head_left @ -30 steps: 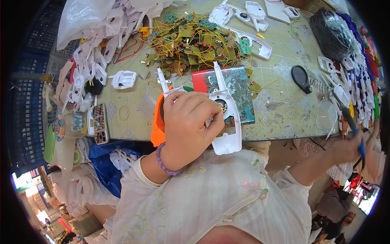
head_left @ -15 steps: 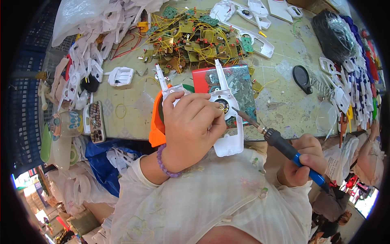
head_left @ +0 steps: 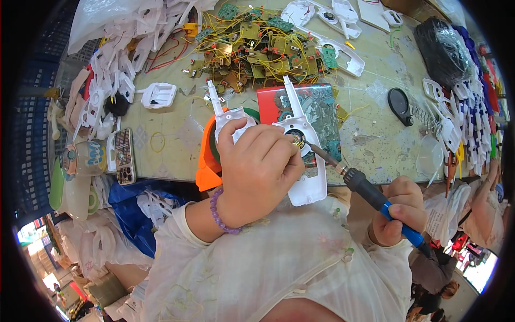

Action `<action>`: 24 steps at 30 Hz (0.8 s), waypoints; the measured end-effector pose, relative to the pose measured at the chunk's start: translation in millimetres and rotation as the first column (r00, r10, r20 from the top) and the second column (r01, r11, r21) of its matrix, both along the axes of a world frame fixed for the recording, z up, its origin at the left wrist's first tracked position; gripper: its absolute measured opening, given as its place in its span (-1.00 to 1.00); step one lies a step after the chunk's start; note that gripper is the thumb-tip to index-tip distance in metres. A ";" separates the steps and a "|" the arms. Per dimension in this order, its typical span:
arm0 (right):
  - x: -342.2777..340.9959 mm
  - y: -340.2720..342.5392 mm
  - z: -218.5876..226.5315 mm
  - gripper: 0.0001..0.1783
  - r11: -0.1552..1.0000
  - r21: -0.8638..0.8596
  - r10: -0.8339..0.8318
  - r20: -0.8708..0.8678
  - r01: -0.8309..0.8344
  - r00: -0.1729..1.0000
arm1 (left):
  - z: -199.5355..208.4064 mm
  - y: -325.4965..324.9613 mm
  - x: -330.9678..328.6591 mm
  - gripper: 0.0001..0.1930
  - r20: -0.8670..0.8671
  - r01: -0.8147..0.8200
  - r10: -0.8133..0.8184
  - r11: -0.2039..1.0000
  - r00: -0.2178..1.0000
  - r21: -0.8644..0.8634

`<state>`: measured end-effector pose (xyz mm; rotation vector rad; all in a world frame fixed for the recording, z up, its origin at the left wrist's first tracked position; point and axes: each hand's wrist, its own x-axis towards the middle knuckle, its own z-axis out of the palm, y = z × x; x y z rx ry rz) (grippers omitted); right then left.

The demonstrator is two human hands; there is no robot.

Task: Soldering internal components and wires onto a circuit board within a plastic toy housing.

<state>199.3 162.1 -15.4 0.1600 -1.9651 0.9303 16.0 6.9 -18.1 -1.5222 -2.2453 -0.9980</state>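
The bench [head_left: 370, 147] carries a heap of wired circuit boards [head_left: 257, 51] at its far side. Nearer, a white plastic shell [head_left: 309, 190] lies partly over a red-edged flat block [head_left: 272, 104], its lower end at the bench's near edge. The right hand [head_left: 403, 212] is wrapped around a blue-and-black soldering iron [head_left: 367, 190]. The left hand [head_left: 260, 158] bends over the shell, fingertips drawn together; what they pinch is hidden. The iron's tip meets a round dark part [head_left: 294, 132] inside the shell.
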 end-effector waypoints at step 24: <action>-27.2 19.3 36.7 -0.81 0.965 0.185 0.192 -0.021 -0.185 0.981 | 5.9 0.0 4.5 -0.87 -0.020 -0.002 0.000 0.998 1.000 -0.070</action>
